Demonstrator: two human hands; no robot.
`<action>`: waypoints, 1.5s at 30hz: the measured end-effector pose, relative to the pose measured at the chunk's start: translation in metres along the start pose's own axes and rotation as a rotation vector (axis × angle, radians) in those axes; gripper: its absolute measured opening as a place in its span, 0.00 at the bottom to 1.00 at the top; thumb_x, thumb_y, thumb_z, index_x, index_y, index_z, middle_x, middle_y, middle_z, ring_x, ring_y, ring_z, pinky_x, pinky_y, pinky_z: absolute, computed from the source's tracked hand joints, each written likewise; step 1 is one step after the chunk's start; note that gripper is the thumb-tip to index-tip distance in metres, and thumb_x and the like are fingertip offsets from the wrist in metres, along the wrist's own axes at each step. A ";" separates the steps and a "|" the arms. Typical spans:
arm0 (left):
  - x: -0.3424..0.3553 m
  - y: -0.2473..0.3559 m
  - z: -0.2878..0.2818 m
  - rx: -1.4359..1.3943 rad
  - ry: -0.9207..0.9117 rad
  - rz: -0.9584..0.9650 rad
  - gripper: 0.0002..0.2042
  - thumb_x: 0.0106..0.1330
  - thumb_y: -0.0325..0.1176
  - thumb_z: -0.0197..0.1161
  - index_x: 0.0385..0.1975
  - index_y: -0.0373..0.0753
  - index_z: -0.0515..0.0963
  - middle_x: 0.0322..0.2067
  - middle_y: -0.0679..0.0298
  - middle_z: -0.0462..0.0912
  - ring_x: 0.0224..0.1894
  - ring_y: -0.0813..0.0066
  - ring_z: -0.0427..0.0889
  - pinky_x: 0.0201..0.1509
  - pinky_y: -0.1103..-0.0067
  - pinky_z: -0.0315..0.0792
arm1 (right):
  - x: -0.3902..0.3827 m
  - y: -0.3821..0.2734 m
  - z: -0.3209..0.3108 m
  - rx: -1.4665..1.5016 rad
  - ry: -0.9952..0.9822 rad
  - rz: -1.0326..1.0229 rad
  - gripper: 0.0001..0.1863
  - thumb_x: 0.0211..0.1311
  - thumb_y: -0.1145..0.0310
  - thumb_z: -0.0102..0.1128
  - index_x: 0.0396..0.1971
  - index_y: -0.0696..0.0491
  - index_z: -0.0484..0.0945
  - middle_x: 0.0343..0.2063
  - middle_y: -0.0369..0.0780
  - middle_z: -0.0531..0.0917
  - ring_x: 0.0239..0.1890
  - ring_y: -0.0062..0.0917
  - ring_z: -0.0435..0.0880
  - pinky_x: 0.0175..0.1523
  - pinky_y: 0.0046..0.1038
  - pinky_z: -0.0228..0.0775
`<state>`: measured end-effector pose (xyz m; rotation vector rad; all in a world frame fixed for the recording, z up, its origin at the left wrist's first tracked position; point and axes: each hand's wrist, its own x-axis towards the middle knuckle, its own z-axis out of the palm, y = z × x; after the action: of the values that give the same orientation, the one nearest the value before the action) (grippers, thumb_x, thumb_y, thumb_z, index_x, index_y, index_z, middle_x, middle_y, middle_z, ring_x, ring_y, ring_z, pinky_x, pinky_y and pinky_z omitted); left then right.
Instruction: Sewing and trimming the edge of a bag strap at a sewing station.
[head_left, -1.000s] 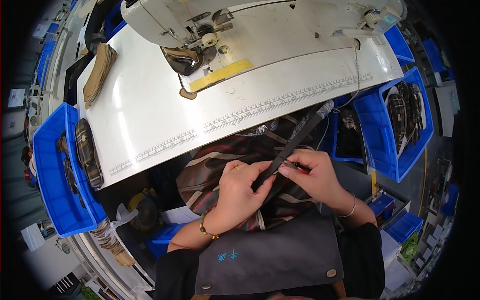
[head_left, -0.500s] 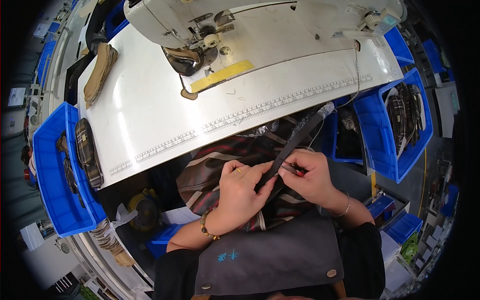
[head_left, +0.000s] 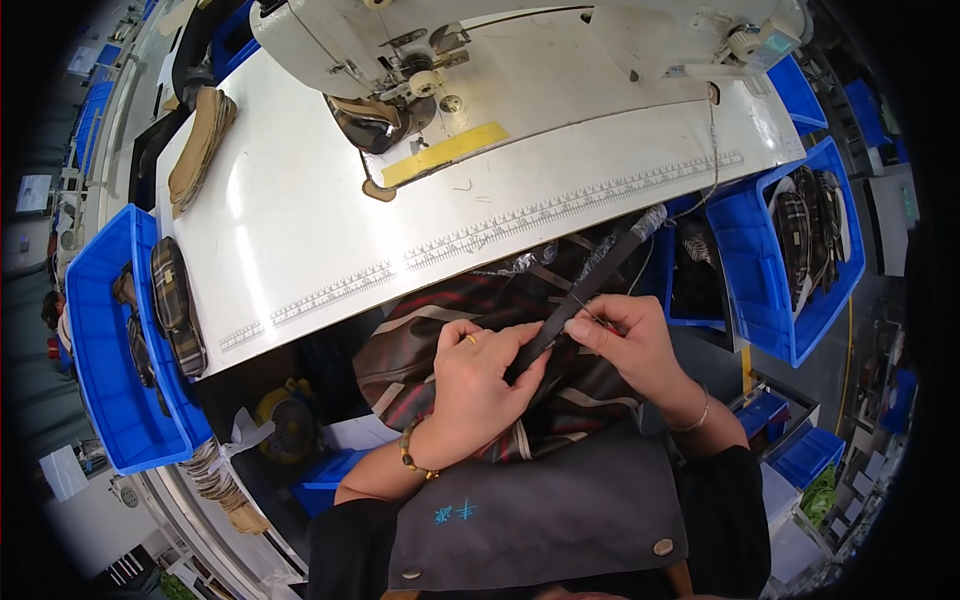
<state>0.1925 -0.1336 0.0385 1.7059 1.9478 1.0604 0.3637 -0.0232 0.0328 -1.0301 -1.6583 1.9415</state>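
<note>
A long dark strap (head_left: 598, 277) runs slantwise from near the table edge down into my left hand (head_left: 487, 372), whose thumb and fingers are closed on it. Beside the strap, my right hand (head_left: 632, 347) is closed around a small thin tool with a red part (head_left: 612, 327). Most of that tool is hidden by the fingers, so its kind is unclear. The tool's thin dark end reaches to the strap's right edge. Under both hands lies a bunched striped cloth (head_left: 420, 335) in brown, dark red and beige, across my lap above a dark apron (head_left: 540, 505).
A white sewing machine (head_left: 560, 50) stands on the white table (head_left: 300, 230), which has a printed ruler along its near edge. Blue bins (head_left: 95, 330) with plaid pieces flank the table at left and right. Stacked tan pieces (head_left: 203, 140) lie at the far left.
My right hand has shifted slightly right and up along the strap, and the tool has turned in its fingers. My left hand keeps its hold, almost unmoved.
</note>
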 end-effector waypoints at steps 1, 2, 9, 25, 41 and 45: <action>0.000 0.001 0.000 0.017 0.004 0.012 0.13 0.50 0.27 0.74 0.37 0.42 0.84 0.25 0.69 0.85 0.23 0.71 0.76 0.44 0.75 0.65 | 0.000 0.001 0.001 0.000 0.002 0.000 0.07 0.64 0.70 0.66 0.31 0.60 0.84 0.17 0.29 0.75 0.20 0.09 0.66 0.26 0.17 0.55; 0.000 0.001 -0.001 0.017 0.003 0.013 0.13 0.50 0.27 0.74 0.37 0.42 0.84 0.25 0.69 0.85 0.23 0.71 0.76 0.44 0.75 0.65 | 0.001 0.002 0.003 0.071 0.011 0.021 0.08 0.65 0.69 0.65 0.31 0.60 0.84 0.17 0.28 0.74 0.20 0.08 0.64 0.25 0.17 0.53; 0.010 -0.030 -0.010 -0.913 -0.466 -0.281 0.19 0.66 0.36 0.66 0.54 0.36 0.75 0.49 0.65 0.81 0.51 0.76 0.77 0.57 0.77 0.66 | -0.001 0.009 0.003 0.598 -0.018 0.157 0.07 0.66 0.70 0.64 0.33 0.60 0.81 0.18 0.27 0.73 0.18 0.06 0.61 0.22 0.15 0.47; 0.008 -0.020 -0.007 -0.887 -0.427 -0.407 0.12 0.66 0.26 0.64 0.48 0.31 0.80 0.35 0.72 0.83 0.32 0.92 0.73 0.36 0.90 0.68 | -0.015 -0.017 -0.003 -0.483 0.213 -0.345 0.15 0.56 0.66 0.71 0.41 0.54 0.81 0.25 0.39 0.81 0.21 0.23 0.79 0.26 0.23 0.68; 0.007 -0.009 -0.008 -0.846 -0.389 -0.395 0.12 0.66 0.24 0.64 0.47 0.31 0.80 0.32 0.73 0.82 0.30 0.94 0.71 0.34 0.91 0.66 | -0.030 -0.020 -0.002 -1.112 0.204 -0.758 0.16 0.45 0.69 0.73 0.37 0.52 0.84 0.22 0.31 0.74 0.19 0.20 0.74 0.22 0.23 0.62; 0.007 -0.012 -0.004 -0.816 -0.362 -0.352 0.11 0.65 0.23 0.63 0.47 0.31 0.81 0.32 0.73 0.82 0.30 0.94 0.71 0.33 0.91 0.66 | -0.026 -0.018 -0.003 -1.119 0.209 -0.785 0.15 0.44 0.70 0.73 0.36 0.52 0.84 0.21 0.31 0.73 0.19 0.20 0.74 0.22 0.24 0.63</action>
<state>0.1796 -0.1281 0.0344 0.9729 1.2534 1.0957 0.3803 -0.0356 0.0571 -0.6340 -2.5015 0.3318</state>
